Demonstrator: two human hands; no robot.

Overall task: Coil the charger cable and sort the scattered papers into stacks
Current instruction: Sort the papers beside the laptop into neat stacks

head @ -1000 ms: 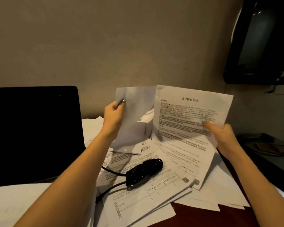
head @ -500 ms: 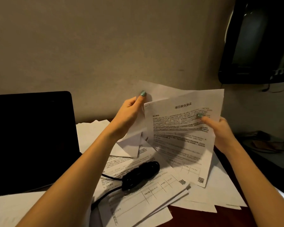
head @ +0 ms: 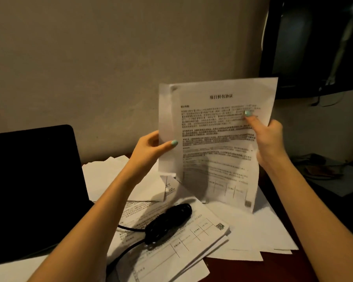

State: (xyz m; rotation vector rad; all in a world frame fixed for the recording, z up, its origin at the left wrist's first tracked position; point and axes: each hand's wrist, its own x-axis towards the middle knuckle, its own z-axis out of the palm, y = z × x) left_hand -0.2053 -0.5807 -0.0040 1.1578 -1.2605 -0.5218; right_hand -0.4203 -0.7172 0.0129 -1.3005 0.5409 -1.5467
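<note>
Setting: a dark reddish desk (head: 273, 267) set against a plain beige wall (head: 110, 68).
Held paper: a printed sheet (head: 218, 143) with a small table near its foot is held upright in the air above the desk. A second sheet (head: 164, 119) sits behind it and shows along its left edge.
Left hand (head: 149, 148): pinches the second sheet's left edge, thumb in front, fingers hidden behind the paper.
Right hand (head: 267, 137): grips the printed sheet's right edge, thumb pressed on the text, fingers curled behind.
Charger cable (head: 167, 222): black and bundled into a coil, it lies on the loose papers below the held sheets, with strands trailing to the lower left.
Loose papers (head: 253, 231): overlapping and fanned across the desk, some printed with tables and a QR code.
Laptop (head: 29, 190): its dark screen stands at the left.
Upper right: a dark framed panel (head: 314, 47) on the wall.
</note>
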